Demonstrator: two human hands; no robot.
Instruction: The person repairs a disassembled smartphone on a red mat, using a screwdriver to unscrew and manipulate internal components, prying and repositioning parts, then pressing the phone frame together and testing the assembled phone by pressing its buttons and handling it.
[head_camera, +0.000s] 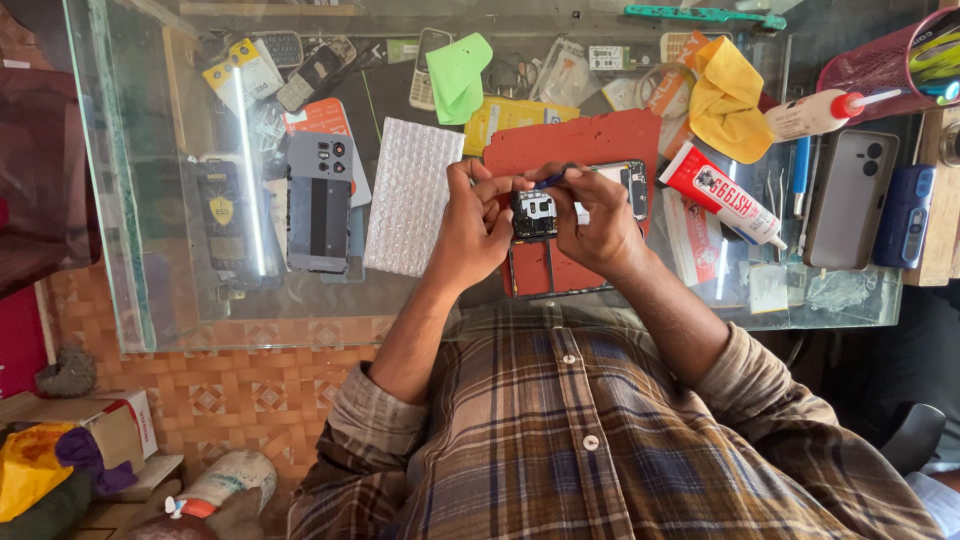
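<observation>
My left hand (472, 225) grips the left side of an opened phone (540, 215) whose back cover is off, showing its black inner parts. My right hand (598, 222) steadies the phone's right side and pinches a thin dark tool (556, 178) whose tip points down at the upper part of the phone. The phone is held just above a red work mat (580, 140) lying on the glass counter (150, 280).
A grey phone back cover (319, 205) and bubble wrap sheet (410, 195) lie to the left. A white glue tube (722, 195), another phone (850, 200), a yellow cloth (727, 95) and a green cloth (458, 75) surround the mat. Cardboard box (110, 425) on the floor.
</observation>
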